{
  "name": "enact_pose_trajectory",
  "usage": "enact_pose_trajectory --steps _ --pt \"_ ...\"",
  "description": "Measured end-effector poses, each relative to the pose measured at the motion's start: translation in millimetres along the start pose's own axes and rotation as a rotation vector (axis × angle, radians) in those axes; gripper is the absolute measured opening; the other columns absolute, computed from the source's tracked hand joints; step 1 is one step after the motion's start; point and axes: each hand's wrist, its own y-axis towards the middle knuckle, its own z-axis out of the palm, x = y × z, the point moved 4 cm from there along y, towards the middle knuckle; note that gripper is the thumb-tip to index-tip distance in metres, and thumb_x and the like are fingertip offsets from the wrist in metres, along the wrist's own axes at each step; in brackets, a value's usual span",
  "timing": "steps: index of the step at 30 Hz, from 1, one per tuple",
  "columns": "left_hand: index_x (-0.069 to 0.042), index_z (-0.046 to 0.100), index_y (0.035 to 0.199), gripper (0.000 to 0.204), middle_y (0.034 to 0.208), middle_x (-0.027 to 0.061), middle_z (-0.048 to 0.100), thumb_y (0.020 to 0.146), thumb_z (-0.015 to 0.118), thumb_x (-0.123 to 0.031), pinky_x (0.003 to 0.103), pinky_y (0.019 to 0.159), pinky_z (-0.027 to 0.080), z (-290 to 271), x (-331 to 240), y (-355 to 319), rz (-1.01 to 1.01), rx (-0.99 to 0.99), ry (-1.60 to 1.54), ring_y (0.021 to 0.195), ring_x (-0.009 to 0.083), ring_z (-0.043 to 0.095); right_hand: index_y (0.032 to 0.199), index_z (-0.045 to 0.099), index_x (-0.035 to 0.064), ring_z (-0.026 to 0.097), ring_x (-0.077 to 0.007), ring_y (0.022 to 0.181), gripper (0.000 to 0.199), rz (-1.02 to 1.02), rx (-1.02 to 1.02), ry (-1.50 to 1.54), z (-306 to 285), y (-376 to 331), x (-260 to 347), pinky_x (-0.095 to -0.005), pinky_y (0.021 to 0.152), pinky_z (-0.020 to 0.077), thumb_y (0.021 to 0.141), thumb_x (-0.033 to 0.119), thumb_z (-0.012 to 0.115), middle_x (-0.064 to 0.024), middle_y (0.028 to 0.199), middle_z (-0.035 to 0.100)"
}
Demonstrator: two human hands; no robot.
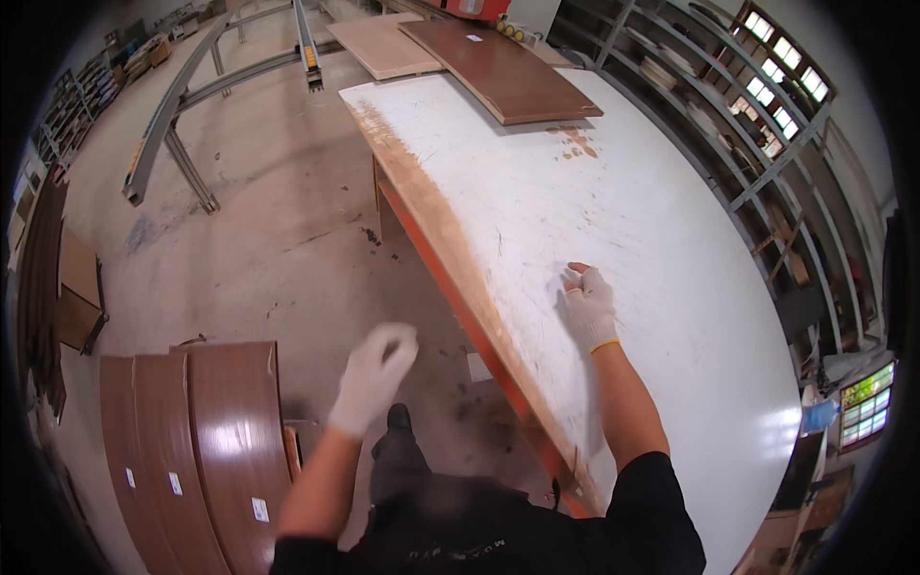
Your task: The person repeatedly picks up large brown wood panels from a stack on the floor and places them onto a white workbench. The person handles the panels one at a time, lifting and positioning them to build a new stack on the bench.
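My left hand [372, 380], in a whitish glove, hangs over the floor left of a white-topped table [661, 278]. Motion blurs it; its fingers seem bent toward the thumb, and I make out nothing in them. Over the tabletop is my right hand [591, 302], in a glove with a yellow cuff edge and bare fingertips. Its fingers are loosely bent and apart, holding nothing I can see. Whether it touches the surface I cannot tell. At the table's far end lies a glossy brown panel [508, 72], partly over a lighter panel [385, 46].
Several brown panels [235, 431] with small white labels stand at the lower left. A metal rail frame [177, 115] rises at the far left. Shelving [728, 125] lines the right side. The table's left edge [450, 259] is worn to bare wood.
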Motion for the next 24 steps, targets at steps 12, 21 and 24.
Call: enact_pose_trajectory --steps 12,21,24 --pt "0.012 0.050 0.143 0.061 0.140 0.0197 0.056 0.104 0.065 -0.032 0.038 0.093 0.061 241.6 -17.6 508.6 -0.322 0.167 -0.776 0.123 0.0287 0.061 0.118 0.073 0.0058 0.067 -0.0243 0.077 0.037 -0.083 0.036 0.068 31.4 58.4 13.5 -0.0373 0.075 0.0562 0.081 0.011 0.071 -0.0116 0.093 0.073" --pt "0.013 0.054 0.139 0.051 0.132 0.0170 0.063 0.094 0.076 0.002 0.034 0.085 0.065 150.2 -10.1 471.8 -0.022 0.260 -0.321 0.115 0.0224 0.066 0.135 0.064 0.0012 0.071 -0.0205 0.101 0.041 0.034 -0.274 0.040 -40.1 227.8 18.6 -0.0344 0.091 0.0567 0.099 0.021 0.068 -0.0115 0.108 0.075" --pt "0.008 0.058 0.137 0.045 0.124 0.0146 0.067 0.095 0.073 -0.005 0.035 0.075 0.065 63.5 11.6 409.5 -0.333 0.195 -0.616 0.105 0.0236 0.070 0.151 0.043 -0.0002 0.054 -0.0216 0.139 0.053 0.198 0.046 0.850 -43.2 348.6 -20.7 -0.0399 0.115 0.0463 0.111 0.034 0.047 -0.0132 0.156 0.053"
